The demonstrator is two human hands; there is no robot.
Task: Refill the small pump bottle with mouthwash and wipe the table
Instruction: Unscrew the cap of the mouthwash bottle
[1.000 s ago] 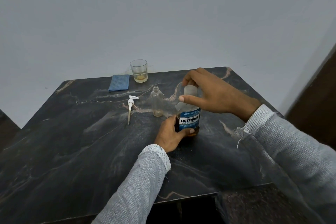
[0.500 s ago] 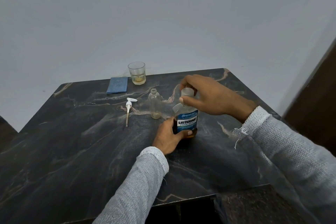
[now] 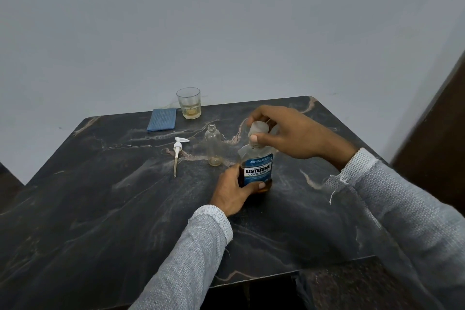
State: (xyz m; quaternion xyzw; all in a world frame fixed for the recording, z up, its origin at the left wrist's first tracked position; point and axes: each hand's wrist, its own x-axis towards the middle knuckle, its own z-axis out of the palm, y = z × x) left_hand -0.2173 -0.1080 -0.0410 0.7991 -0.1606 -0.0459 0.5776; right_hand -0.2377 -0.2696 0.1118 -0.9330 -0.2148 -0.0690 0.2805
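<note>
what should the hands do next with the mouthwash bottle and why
Probably lift the cap clear: the right hand pinches it atop the mouthwash bottle, which the left hand steadies, while the small bottle stands open.

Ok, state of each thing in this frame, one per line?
Mouthwash bottle: upright, gripped by left hand.
Cap: on the bottle neck, pinched by right hand.
Small bottle: upright, uncapped, nearly empty.
Pump head: lying on table.
Glass: upright, little yellowish liquid.
Blue cloth: folded flat.
</note>
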